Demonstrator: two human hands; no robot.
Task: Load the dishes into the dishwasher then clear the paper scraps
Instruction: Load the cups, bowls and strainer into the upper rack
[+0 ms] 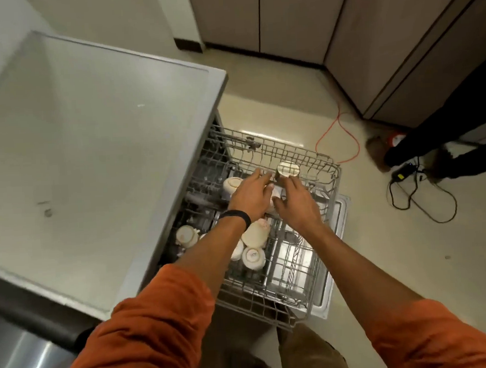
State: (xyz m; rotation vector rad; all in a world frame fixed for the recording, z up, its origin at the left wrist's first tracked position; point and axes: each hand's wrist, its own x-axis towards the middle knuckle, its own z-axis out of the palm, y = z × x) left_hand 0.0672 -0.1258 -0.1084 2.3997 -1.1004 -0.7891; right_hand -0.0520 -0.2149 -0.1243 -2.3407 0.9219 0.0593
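Orange sleeves [148,329], two, mine on this feed, stretched forward over the work.

Item: dishwasher rack [252,305], grey wire, pulled out in front of me above the open door.

Item: white cups [253,257], several, mouths down along the rack's left side. I judge they are set so to drain.

Item: left hand [249,196], fingers fairly straight, tips by the left wall of the steel cup [288,169].

Item: right hand [298,206], fingers bent toward that cup's near side. Whether it pinches the cup or only touches it, I cannot tell.

Item: the steel cup itself stands inverted toward the rack's far end, apparently being seated among the tines.

Item: steel surface [90,130], left of the rack, its edge overhanging the rack's inner end. No paper scraps show anywhere.

Beyond, on the floor: orange cable [347,137], black cables [425,201], a second person's legs [443,134], then cabinets [288,19]. None of these blocks the rack.
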